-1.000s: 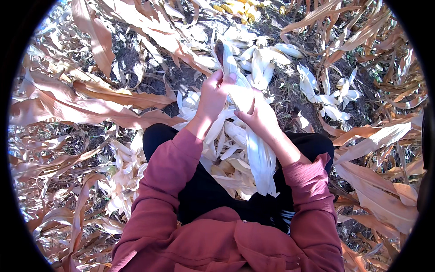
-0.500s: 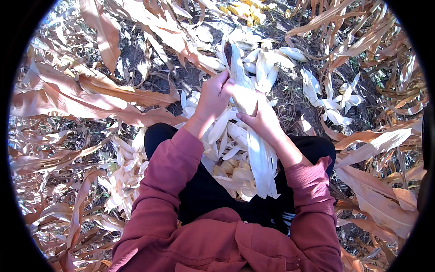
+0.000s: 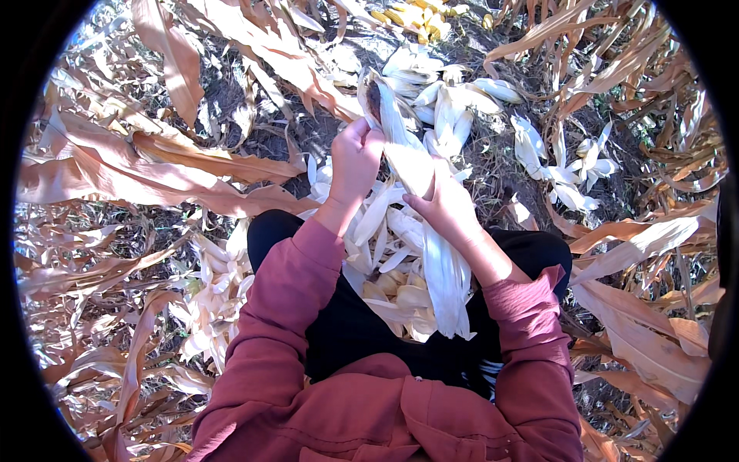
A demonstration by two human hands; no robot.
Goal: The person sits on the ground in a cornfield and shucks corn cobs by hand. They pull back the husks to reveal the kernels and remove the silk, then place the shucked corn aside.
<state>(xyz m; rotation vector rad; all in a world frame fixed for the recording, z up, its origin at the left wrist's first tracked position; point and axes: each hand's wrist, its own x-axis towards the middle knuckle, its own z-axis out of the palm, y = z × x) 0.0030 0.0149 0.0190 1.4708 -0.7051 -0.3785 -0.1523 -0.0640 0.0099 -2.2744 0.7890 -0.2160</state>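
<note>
Maize ear (image 3: 408, 146) in pale papery husk, held over loose cream husks (image 3: 404, 227): probably light, stiff-cored, best gripped low, where the right hand (image 3: 444, 199) wraps it; the left hand (image 3: 356, 160) seemingly pinches husk near its far end. Left of the ear, a long dry tan leaf (image 3: 285, 65) intrudes; beyond it, yellow cobs (image 3: 422, 21).

Dry tan leaves (image 3: 178, 73) arch over sun-dappled soil (image 3: 493, 173)
</note>
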